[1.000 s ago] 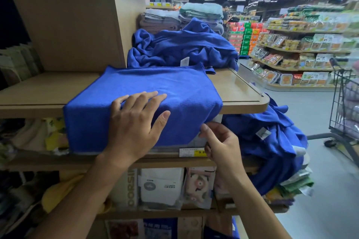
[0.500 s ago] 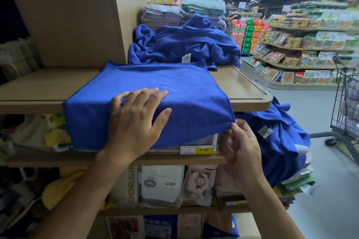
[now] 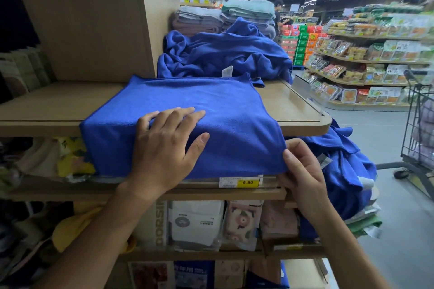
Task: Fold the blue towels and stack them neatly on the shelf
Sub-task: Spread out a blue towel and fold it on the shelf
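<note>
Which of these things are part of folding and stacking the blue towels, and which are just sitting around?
In the job: spread blue towel; left hand pressing it; right hand pinching its corner; crumpled blue heap behind; wooden shelf.
Just lying about: grey and green towel stacks; price tag; packaged goods below; shopping cart.
</note>
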